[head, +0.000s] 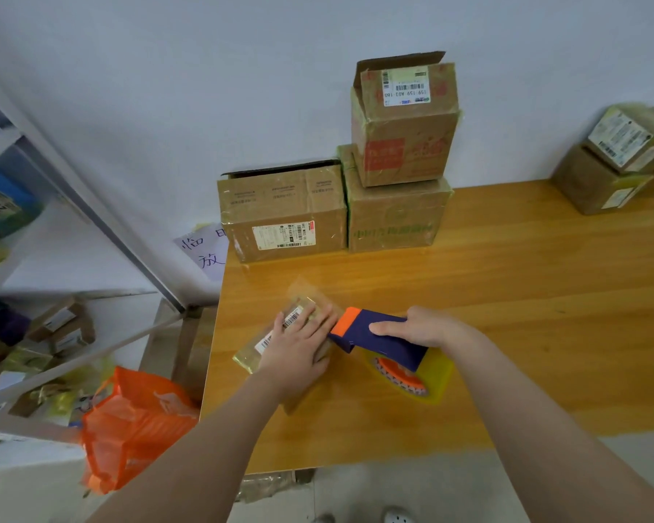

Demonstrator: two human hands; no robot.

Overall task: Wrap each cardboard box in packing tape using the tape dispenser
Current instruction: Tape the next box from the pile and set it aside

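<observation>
This is a parcel packing and storage room. Taped cardboard boxes [284,217] bearing barcode shipping labels are stacked along the far edge of a wooden tabletop [506,296], against a bare white wall [204,88]. A tape dispenser [389,349] is held over the tabletop. Beyond its left edge, a metal shelving rack [102,220] holds more small parcels [61,326].
</observation>
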